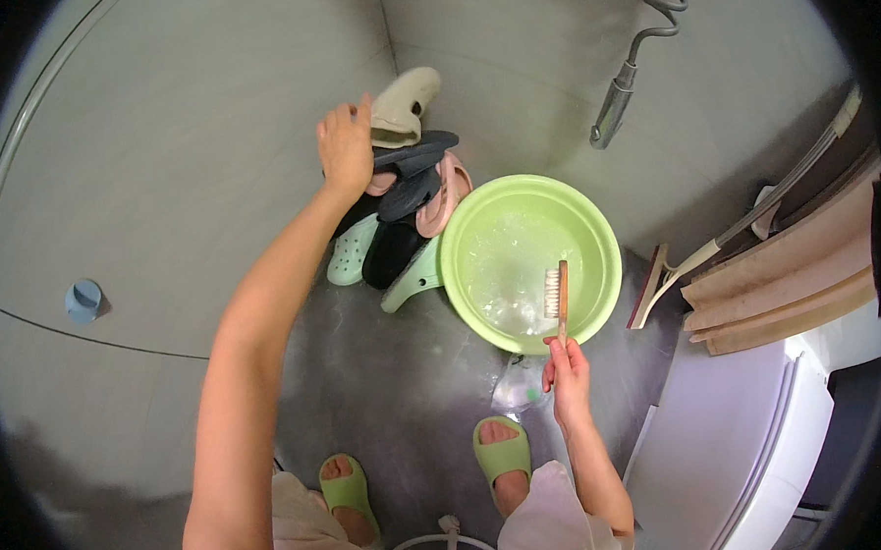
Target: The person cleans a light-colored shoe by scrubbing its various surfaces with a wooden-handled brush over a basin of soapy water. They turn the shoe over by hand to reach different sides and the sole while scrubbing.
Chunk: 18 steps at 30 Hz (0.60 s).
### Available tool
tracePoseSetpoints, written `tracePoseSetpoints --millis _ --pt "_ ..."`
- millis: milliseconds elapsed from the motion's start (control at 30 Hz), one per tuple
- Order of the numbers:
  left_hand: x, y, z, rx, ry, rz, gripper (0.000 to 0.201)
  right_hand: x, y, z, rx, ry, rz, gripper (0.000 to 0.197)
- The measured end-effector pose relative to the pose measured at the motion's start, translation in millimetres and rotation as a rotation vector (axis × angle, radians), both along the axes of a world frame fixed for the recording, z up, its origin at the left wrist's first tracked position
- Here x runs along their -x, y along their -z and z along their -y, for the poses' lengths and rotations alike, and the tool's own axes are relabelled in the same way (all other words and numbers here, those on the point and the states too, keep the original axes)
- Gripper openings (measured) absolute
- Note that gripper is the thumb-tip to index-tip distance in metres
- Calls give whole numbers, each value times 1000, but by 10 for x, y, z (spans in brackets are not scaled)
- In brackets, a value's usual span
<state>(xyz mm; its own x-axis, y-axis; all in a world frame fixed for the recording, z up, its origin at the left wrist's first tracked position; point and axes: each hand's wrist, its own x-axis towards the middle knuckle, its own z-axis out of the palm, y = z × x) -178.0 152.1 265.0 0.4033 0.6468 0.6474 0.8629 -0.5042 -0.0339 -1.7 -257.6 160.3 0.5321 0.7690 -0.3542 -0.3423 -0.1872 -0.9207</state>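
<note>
My left hand (pixel 346 148) reaches to the top of a heap of shoes by the wall, its fingers closed at the edge of a beige clog (pixel 408 97), which tilts with its opening turned down. Below it are dark slippers (pixel 418 156), a pink clog (pixel 446 198), mint-green clogs (pixel 353 251) and a black shoe (pixel 392 252). With my right hand (pixel 566 378) I grip the wooden handle of a scrub brush (pixel 563 294). The brush's white bristles face left, over the rim side of a light green basin (pixel 606 258) that holds water with some suds.
A clear plastic bag (pixel 517 385) lies on the floor before the basin. To the right stand a long-handled squeegee (pixel 691 261) and a white cabinet (pixel 732 429). A shower hose end (pixel 612 108) hangs at the back wall. My feet wear green slides (pixel 503 455).
</note>
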Motion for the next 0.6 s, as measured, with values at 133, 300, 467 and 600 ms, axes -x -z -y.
tracePoseSetpoints --millis 133,300,467,600 --pt "210 -2 444 92 120 -108 67 114 -74 26 -13 -38 5 26" --pt "1030 -180 1388 173 302 -136 49 466 -467 -41 -104 -239 60 27" --pt "2321 -448 2347 276 163 -21 38 874 -1199 8 -102 -615 237 31" --pt "3343 -813 3220 558 -75 132 29 1350 -1766 138 -156 -886 426 26"
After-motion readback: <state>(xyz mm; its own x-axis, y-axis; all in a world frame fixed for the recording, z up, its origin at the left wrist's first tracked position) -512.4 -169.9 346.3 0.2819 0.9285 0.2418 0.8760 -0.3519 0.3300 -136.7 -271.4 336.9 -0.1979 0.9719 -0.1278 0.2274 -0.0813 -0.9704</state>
